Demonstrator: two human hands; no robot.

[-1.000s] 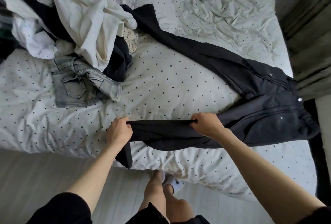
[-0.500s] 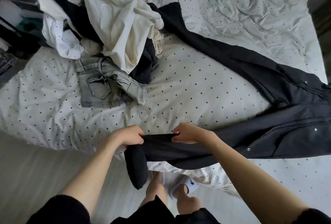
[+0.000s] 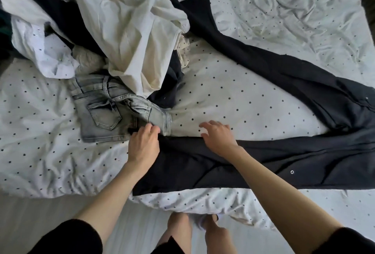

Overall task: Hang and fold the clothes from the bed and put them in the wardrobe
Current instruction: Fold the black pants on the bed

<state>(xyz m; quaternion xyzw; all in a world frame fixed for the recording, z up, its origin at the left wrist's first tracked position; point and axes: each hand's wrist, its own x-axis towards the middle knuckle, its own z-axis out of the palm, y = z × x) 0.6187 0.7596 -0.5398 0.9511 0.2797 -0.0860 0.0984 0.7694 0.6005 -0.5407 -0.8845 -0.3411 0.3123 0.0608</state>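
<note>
While both hands lie on the near trouser leg, I hold nothing fast — left hand [image 3: 143, 148] rests at the hem corner, fingers curled at the edge, pinch unclear; right hand [image 3: 218, 138] is spread, pressing the upper edge. Black trousers [image 3: 274, 164] run long-axis rightward from the grip, waist cut off by the frame. Beyond the left fingertips — grey jeans [image 3: 105, 115], then the pile [image 3: 125, 26].
</note>
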